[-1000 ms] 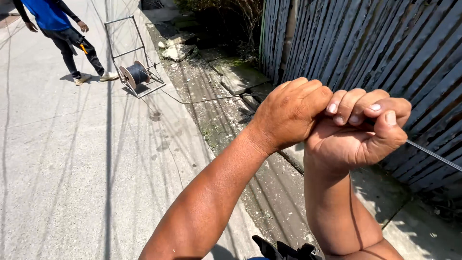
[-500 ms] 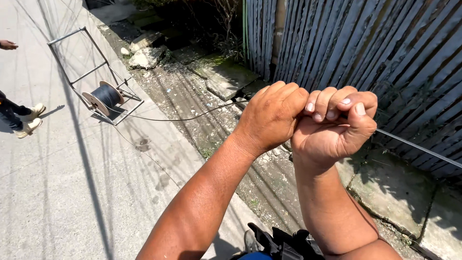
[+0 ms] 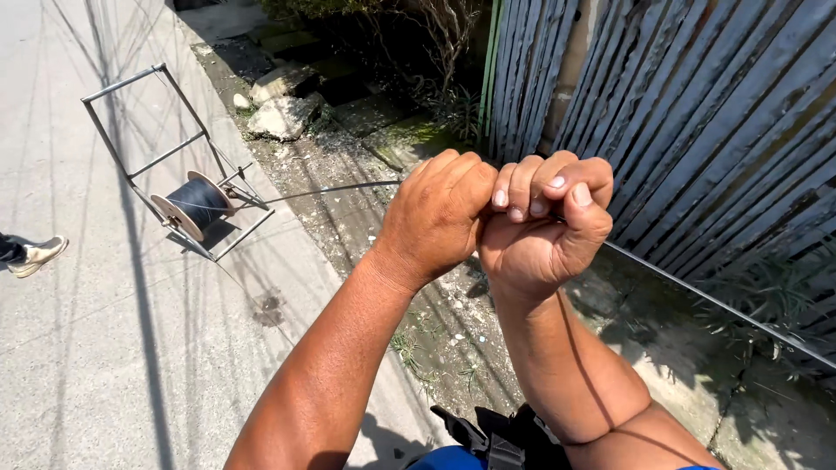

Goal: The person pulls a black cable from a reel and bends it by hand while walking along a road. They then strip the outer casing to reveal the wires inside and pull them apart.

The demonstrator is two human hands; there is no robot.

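Both fists are clamped together on a thin cable [image 3: 697, 292], left hand [image 3: 435, 218] touching right hand [image 3: 544, 222]. The cable runs from a reel [image 3: 193, 204] on the pavement [image 3: 78, 365]; a corrugated fence [image 3: 697, 113] stands close beside.

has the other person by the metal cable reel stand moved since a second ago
Yes. Only a pale shoe remains at the left edge, left of the metal-framed black cable reel; earlier the person stood beside it.
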